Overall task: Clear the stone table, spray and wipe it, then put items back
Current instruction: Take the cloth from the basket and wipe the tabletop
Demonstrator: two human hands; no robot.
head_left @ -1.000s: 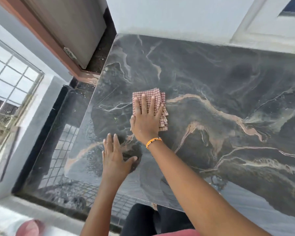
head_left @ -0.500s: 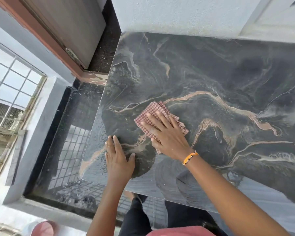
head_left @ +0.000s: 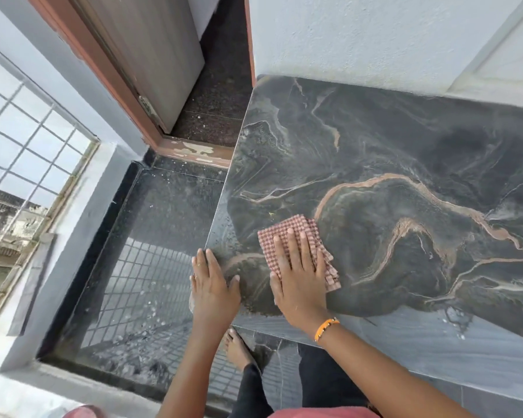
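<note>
The dark stone table (head_left: 405,164) with tan veins fills the right side of the head view; nothing stands on its visible top. A folded red-and-white checked cloth (head_left: 287,233) lies near the table's front left corner. My right hand (head_left: 299,276), with an orange band at the wrist, presses flat on the cloth, fingers spread and pointing away from me. My left hand (head_left: 213,285) rests flat on the table's left front corner, just left of the right hand, holding nothing.
A white wall (head_left: 360,34) borders the table's far edge. Left of the table is dark speckled floor (head_left: 169,224), a doorway with a red-brown frame (head_left: 194,150), and a grilled window (head_left: 27,152). My bare foot (head_left: 237,348) stands below the table's front edge.
My right hand has dragged the cloth from the table's middle left toward the front left corner, nearer my left hand. My left hand has stayed at the corner.
</note>
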